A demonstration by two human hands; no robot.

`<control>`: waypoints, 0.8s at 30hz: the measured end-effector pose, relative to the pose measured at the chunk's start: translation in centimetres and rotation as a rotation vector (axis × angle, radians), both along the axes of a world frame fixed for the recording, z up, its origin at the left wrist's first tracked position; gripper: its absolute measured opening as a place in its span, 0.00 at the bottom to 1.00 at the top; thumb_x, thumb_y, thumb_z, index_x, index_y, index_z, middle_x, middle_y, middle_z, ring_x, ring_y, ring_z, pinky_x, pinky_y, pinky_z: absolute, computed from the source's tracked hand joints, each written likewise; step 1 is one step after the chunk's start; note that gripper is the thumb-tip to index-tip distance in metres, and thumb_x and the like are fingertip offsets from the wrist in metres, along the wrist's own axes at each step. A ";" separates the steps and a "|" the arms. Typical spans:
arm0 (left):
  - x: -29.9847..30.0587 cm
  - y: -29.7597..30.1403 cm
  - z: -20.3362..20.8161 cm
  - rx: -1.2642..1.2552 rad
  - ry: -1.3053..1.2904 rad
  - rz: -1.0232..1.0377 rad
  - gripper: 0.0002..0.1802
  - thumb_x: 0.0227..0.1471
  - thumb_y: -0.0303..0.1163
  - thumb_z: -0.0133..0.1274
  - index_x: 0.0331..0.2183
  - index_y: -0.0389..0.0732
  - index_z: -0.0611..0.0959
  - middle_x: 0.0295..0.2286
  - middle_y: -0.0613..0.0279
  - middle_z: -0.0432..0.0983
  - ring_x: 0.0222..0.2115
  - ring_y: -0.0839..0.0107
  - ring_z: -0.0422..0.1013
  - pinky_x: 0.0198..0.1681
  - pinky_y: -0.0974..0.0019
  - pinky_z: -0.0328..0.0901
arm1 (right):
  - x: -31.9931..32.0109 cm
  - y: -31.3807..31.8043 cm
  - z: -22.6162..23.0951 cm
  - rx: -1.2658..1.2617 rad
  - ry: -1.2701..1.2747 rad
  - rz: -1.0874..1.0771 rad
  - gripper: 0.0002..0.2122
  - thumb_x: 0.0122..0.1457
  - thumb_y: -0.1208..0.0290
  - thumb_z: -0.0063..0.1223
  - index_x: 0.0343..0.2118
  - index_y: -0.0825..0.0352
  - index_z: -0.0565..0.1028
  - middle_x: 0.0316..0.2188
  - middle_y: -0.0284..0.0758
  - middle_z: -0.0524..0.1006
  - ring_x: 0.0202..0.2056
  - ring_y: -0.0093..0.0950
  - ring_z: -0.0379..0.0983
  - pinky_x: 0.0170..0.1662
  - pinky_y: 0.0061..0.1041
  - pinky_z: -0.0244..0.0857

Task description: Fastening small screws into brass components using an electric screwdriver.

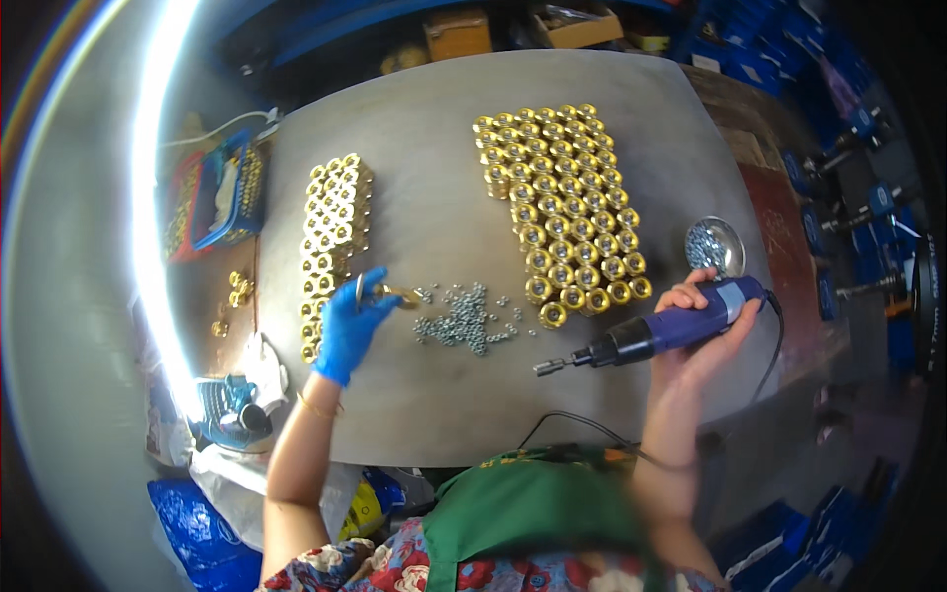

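Brass fitting pinched between gloved left fingers, end jutting rightward, purple driver clasped by right fingers

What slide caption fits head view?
Gloved left hand with golden part, bare right hand with purple power driver, over a grey table.

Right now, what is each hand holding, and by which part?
The right hand grips a power tool by its purple body. The left hand holds a gold-coloured piece; which part is unclear.

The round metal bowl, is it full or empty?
Neither: the bowl is partly filled. Small silvery pieces lie in it, with bare metal showing beside them.
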State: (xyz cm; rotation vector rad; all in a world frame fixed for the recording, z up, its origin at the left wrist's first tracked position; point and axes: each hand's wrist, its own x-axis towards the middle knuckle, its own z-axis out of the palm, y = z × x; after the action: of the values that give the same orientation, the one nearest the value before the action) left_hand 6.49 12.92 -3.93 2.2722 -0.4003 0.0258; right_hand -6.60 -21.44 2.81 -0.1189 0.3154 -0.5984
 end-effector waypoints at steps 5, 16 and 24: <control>-8.6 -7.4 2.4 -0.993 0.851 0.162 0.13 0.51 0.34 0.51 0.37 0.37 0.77 0.20 0.74 0.65 0.16 0.87 0.53 0.16 0.82 0.49 | 0.2 0.0 1.7 -0.061 -0.075 -0.065 0.26 0.50 0.44 0.46 0.35 0.68 0.65 0.32 0.36 0.67 0.23 0.23 0.62 0.29 0.21 0.59; -10.4 -9.4 3.1 -1.002 0.896 0.038 0.10 0.51 0.35 0.51 0.33 0.40 0.74 0.28 0.66 0.72 0.21 0.82 0.63 0.18 0.81 0.56 | -0.2 -0.2 2.6 -0.301 -0.091 -0.121 0.26 0.50 0.41 0.44 0.32 0.66 0.67 0.28 0.34 0.70 0.20 0.22 0.61 0.26 0.22 0.59; -10.1 -10.3 3.5 -1.012 0.922 0.020 0.11 0.52 0.37 0.50 0.33 0.40 0.74 0.28 0.64 0.73 0.25 0.78 0.68 0.20 0.79 0.58 | 0.0 -0.4 2.3 -0.313 -0.084 -0.098 0.27 0.50 0.39 0.41 0.32 0.64 0.67 0.27 0.32 0.70 0.19 0.22 0.62 0.24 0.22 0.58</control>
State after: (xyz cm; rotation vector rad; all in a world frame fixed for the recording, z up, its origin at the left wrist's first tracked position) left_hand -3.61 2.63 -0.46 1.1012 0.1344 -0.6374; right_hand -6.58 -21.81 5.07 -0.3799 0.1451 -0.7454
